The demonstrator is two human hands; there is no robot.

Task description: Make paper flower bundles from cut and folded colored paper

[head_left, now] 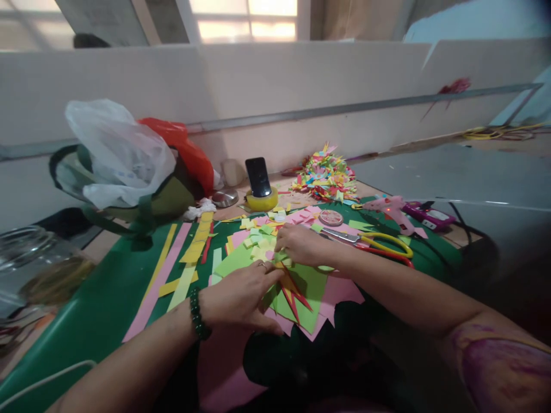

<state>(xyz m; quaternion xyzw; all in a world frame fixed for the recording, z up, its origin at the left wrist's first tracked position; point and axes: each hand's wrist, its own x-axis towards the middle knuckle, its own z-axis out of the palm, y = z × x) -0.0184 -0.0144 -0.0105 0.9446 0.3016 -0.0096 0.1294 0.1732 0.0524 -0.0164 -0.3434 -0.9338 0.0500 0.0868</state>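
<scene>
My left hand (pixel 241 297), a dark bead bracelet at its wrist, lies over a green paper sheet (pixel 316 292) with thumb and index finger spread apart. Close to its index fingertip is a pointed strip of layered red and orange paper (pixel 293 291). My right hand (pixel 301 245) is closed, its fingertips down at small pale-green paper pieces (pixel 260 248) piled on the sheet. What those fingertips pinch, if anything, is hidden. Pink paper (pixel 344 291) with a zigzag edge shows under the green sheet. Beyond my right wrist lie scissors (pixel 387 244) with yellow and red handles.
A green mat (pixel 103 304) covers the table, with long paper strips (pixel 159 281) at left. A phone (pixel 258 176) leans on a yellow tape roll (pixel 262 199). Behind are a bag (pixel 167 198) and a colourful paper-cutting heap (pixel 329 175). A pink glue gun (pixel 394 212) lies right.
</scene>
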